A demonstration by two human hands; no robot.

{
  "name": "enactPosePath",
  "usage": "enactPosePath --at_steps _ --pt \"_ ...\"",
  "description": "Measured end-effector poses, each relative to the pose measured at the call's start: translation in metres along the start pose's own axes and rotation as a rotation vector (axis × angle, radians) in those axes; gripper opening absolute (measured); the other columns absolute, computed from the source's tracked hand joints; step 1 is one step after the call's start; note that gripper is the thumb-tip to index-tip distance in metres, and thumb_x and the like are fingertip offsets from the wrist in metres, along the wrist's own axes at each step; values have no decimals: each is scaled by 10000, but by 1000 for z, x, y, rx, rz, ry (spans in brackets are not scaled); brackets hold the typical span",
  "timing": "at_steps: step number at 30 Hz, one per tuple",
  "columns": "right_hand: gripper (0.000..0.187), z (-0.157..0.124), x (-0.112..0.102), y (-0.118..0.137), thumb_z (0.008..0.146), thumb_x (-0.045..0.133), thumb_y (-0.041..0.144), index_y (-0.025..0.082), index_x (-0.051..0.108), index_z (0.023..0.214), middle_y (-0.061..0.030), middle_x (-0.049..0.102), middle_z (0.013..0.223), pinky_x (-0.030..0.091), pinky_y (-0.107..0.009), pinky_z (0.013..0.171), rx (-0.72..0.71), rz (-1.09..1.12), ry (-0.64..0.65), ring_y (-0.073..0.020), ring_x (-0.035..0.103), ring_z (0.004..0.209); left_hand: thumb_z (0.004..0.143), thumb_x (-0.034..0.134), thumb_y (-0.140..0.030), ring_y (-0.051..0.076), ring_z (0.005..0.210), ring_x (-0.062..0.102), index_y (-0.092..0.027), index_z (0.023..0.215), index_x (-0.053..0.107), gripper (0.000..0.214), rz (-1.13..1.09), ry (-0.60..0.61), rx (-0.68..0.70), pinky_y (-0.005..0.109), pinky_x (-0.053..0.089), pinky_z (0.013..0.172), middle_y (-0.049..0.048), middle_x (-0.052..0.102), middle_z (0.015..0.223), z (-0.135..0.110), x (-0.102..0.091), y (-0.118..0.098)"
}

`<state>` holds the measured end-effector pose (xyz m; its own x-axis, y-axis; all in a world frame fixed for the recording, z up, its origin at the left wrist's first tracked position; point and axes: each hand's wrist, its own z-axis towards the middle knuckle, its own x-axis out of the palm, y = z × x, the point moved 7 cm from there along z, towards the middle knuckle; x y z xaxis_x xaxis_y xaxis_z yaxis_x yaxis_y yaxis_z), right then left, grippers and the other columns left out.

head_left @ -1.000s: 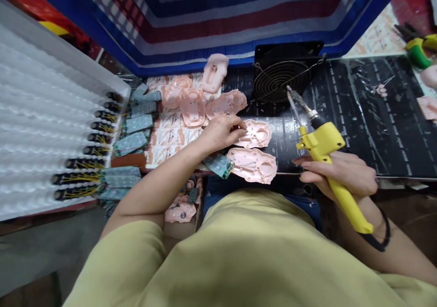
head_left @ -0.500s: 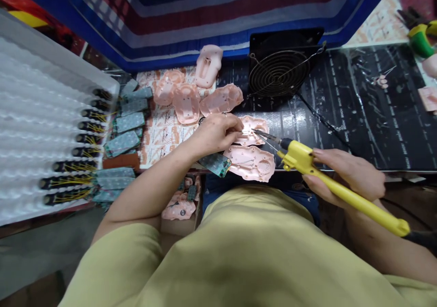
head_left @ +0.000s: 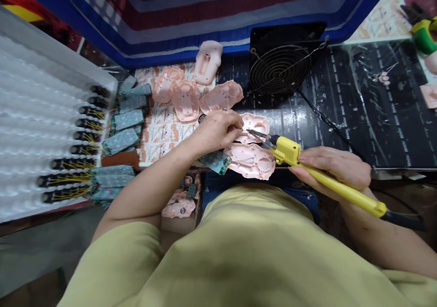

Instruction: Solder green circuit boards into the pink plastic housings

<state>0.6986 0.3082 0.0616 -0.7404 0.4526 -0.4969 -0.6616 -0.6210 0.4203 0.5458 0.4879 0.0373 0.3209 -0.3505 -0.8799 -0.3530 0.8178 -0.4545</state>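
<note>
My right hand (head_left: 332, 166) is closed round a yellow soldering iron (head_left: 321, 175). Its metal tip reaches left to a pink plastic shell (head_left: 257, 123) on the black mat. My left hand (head_left: 216, 130) rests at that shell's left edge, fingers pinched together beside the tip; what they pinch is too small to make out. A second pink shell (head_left: 252, 161) lies just in front, with a green circuit board (head_left: 215, 162) at its left side.
More pink shells (head_left: 186, 98) lie behind my left hand. Green circuit boards (head_left: 123, 139) with wired black parts line a white foam tray (head_left: 37, 129) at the left. A black fan with a wire grille (head_left: 280, 68) stands behind the black mat (head_left: 375, 115).
The soldering iron swung down from pointing upward to lying level, and its tip came left onto the pink shell by my left fingers. My left hand stayed in place.
</note>
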Motion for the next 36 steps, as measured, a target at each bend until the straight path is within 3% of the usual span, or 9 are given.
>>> enactPosePath --at_steps 3,7,10,17,21,25,27,32,36 --pt "277 1 -5 1 728 813 80 181 651 928 -19 709 759 616 -225 577 14 27 1 -152 690 639 824 617 -201 179 790 683 -142 748 690 121 2 2 1 306 513 805 57 752 925 0 -1 -2" --pt "294 -5 -20 -4 700 797 27 158 661 925 -44 710 787 610 -246 582 93 35 -128 -166 693 672 823 605 -178 184 830 692 -147 763 696 114 4 23 -5 310 516 830 53 753 933 0 0 -3" --pt "324 -10 -19 -5 684 812 29 170 666 937 -39 716 794 607 -250 575 83 6 -113 -173 696 673 828 613 -193 186 830 693 -144 779 704 114 6 28 -16 315 520 837 53 754 941 1 -1 -2" --pt "580 -19 -19 -10 792 813 243 237 595 1330 -39 751 973 635 -279 623 260 -253 -85 -200 729 713 872 621 -244 212 898 702 -145 816 736 161 77 25 -12 339 520 864 74 758 996 -2 -2 -6" --pt "343 -14 -16 -7 810 800 268 208 675 1124 -39 752 911 618 -253 586 195 -288 -77 -191 725 689 900 587 -272 214 900 692 -152 849 751 209 98 -26 -61 340 507 853 80 755 1004 -5 -6 -4" --pt "236 -9 -16 -9 776 820 221 198 658 946 -14 725 755 589 -213 527 159 -127 -144 -165 703 622 870 601 -284 192 785 662 -165 924 746 195 77 -81 -194 336 490 829 44 736 824 -4 -7 5" --pt "242 -9 -15 -11 772 823 213 209 661 952 -5 728 768 591 -211 530 171 -128 -147 -162 706 630 846 615 -285 186 736 646 -164 899 738 181 76 -69 -233 341 482 828 32 720 765 -2 -5 7" --pt "413 -9 -14 -12 821 791 274 242 646 1206 -24 751 974 627 -269 593 231 -228 -91 -191 728 703 832 602 -286 199 726 640 -165 820 728 176 105 -19 -251 359 471 827 50 724 774 1 0 6" --pt "263 -8 -12 -12 815 793 245 246 675 1050 -12 749 877 622 -274 559 194 -221 -87 -201 726 689 818 606 -286 204 743 650 -168 812 726 168 123 -6 -244 371 466 863 44 724 768 1 0 6"
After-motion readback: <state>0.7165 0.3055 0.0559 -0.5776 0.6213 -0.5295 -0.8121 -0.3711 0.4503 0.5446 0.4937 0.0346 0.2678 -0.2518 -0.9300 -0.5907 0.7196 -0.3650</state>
